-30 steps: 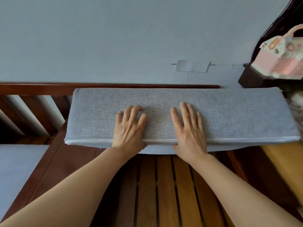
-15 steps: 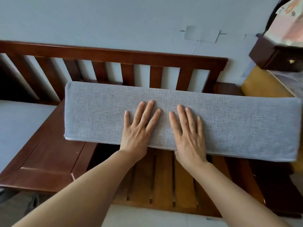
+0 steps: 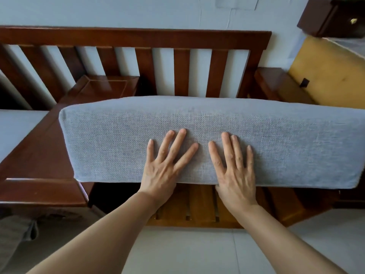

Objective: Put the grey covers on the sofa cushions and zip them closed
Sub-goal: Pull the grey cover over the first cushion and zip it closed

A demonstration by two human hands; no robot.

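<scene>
Cushion (image 3: 118, 139): one, grey-covered; left hand (image 3: 165, 165), right hand (image 3: 235, 171) seemingly flat on it.

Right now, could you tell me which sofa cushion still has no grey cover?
The yellow cushion at the far right beside the armrest: bare foam, while the cushion under both hands is fully grey.

No writing, label, brand mark or number could be read anywhere. The grey cushion (image 3: 197, 139) showed only its plain weave, and the wooden sofa frame (image 3: 134, 39) behind it carried no lettering. The yellow board (image 3: 325, 76) to the cushion's right bore a small dark tag, too tiny to make out.
</scene>
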